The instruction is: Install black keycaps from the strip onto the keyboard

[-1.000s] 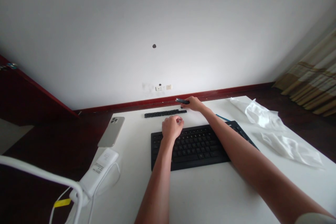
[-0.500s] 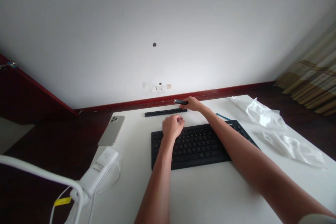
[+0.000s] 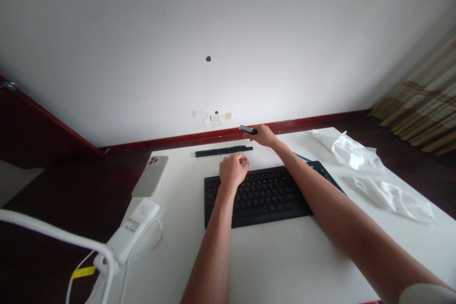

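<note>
- The right hand (image 3: 262, 135) is closed around a dark slim tool (image 3: 248, 129), gripped toward its rear, probably so the pale tip sits clear of the fingers, pointing leftward.
- The left hand (image 3: 233, 169) is loosely curled over the far edge of the black keyboard (image 3: 265, 197); whether its fingers pinch anything small, I cannot tell from this angle.
- The keyboard lies under and between both forearms, square to the person, which seems to suit reaching its keys.
- Just beyond the left hand, a row of small black pieces (image 3: 221, 151) lies on the worktop (image 3: 285, 256), lined up, perhaps to keep them in order.
- Well left of both hands are a phone (image 3: 151, 175) and a white power strip (image 3: 132, 228); crumpled wrapping (image 3: 351, 152) lies right of them, seemingly pushed aside.
</note>
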A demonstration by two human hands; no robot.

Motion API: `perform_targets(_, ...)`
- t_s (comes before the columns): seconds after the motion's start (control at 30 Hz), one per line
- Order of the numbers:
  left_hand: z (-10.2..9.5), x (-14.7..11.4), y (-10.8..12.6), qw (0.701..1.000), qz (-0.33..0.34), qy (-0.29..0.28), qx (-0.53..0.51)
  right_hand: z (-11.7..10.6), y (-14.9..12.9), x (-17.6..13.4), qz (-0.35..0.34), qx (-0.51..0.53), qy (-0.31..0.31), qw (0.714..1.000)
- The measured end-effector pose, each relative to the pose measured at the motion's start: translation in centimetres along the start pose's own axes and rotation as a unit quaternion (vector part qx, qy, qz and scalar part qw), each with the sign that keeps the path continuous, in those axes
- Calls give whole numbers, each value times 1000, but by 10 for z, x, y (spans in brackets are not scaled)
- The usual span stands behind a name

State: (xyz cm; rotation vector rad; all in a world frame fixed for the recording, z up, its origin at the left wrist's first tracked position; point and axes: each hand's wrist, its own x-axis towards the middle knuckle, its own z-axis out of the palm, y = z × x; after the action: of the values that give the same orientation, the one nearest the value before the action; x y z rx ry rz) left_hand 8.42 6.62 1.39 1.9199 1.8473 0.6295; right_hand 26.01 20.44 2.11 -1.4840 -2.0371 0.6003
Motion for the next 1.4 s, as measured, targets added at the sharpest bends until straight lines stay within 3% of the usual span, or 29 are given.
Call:
perform_targets(0.07,1,0,-1,1000,2,6,1,-15,-12,-2,-10,15,62,998)
perform_targets(0.13,3,-1,-1,1000,11,13,-2,-33,-24,-10,-26,57,86,994)
perform_targets(0.27,9,-6,12,994,103,28,-16,-64,-35,-45,-29,141,39,989)
perform_targets(0.4,19,-21,40,977,214,24,-5,-82,-13,-95,-36,142,-22,989)
perform_targets(0.47,28,-30,51,970,240,18,4,-87,9,-116,-3,184,3,983)
perform_targets(0.6,45,-41,61,965,261,21,31,-89,54,-138,51,235,101,965)
perform_targets(0.67,51,-44,62,964,260,25,46,-87,68,-141,54,250,111,960)
perform_targets(0.83,57,-47,67,967,244,18,67,-85,72,-144,8,246,53,968)
perform_targets(0.97,61,-50,73,969,239,14,68,-92,67,-145,-18,182,53,982)
perform_targets(1.1,63,-51,77,971,229,19,71,-95,64,-148,-38,171,13,984)
perform_targets(1.4,62,-51,78,969,234,21,78,-89,63,-152,-43,143,-47,988)
